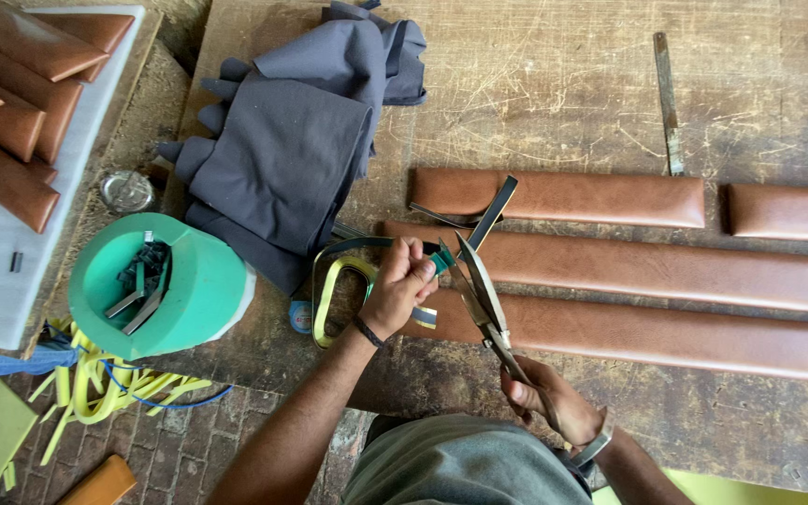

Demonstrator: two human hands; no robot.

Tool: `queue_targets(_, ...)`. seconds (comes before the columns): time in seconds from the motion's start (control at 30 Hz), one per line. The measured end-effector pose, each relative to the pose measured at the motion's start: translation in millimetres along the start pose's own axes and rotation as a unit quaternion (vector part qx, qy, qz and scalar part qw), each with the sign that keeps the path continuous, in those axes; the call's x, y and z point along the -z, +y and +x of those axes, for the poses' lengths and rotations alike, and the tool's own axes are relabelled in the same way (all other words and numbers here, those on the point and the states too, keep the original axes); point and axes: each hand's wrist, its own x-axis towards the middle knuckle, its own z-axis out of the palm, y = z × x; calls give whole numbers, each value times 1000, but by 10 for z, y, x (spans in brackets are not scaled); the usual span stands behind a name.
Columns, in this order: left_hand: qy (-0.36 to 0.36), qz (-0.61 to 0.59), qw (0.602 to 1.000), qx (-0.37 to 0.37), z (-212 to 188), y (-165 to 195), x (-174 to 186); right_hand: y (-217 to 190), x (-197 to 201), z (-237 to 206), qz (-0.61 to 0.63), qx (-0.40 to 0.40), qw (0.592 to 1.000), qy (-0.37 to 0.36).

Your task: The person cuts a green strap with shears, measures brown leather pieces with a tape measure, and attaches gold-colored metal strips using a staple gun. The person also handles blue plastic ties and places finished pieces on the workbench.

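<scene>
My left hand [402, 288] pinches a narrow dark green strap [378, 244] that loops down to my left, its underside yellowish. My right hand [550, 396] grips the handles of large metal scissors [481, 297]. The open blades point up toward the strap's end at my left fingers. Both hands work over long brown padded leather strips [666, 269] lying across a scratched wooden table [554, 103].
A heap of dark grey fabric [296, 140] lies at the table's left. A green foam tub [184, 290] holds dark offcuts. More brown pads [21, 103] rest on a white board. A metal ruler [669, 103] lies far right. Yellow scraps [95, 383] litter the brick floor.
</scene>
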Motion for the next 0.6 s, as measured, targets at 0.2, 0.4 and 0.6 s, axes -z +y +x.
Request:
queue_targets(0.2, 34, -60, 998, -16, 64, 291, 163, 97, 6, -132, 4, 8, 999, -43)
queue_targets(0.4, -27, -99, 995, 18, -79, 179, -188, -114, -155, 132, 79, 63, 994, -31)
queue_targets(0.6, -30, 35, 999, 8, -77, 200, -215, -295, -184, 94, 93, 24, 995, 1)
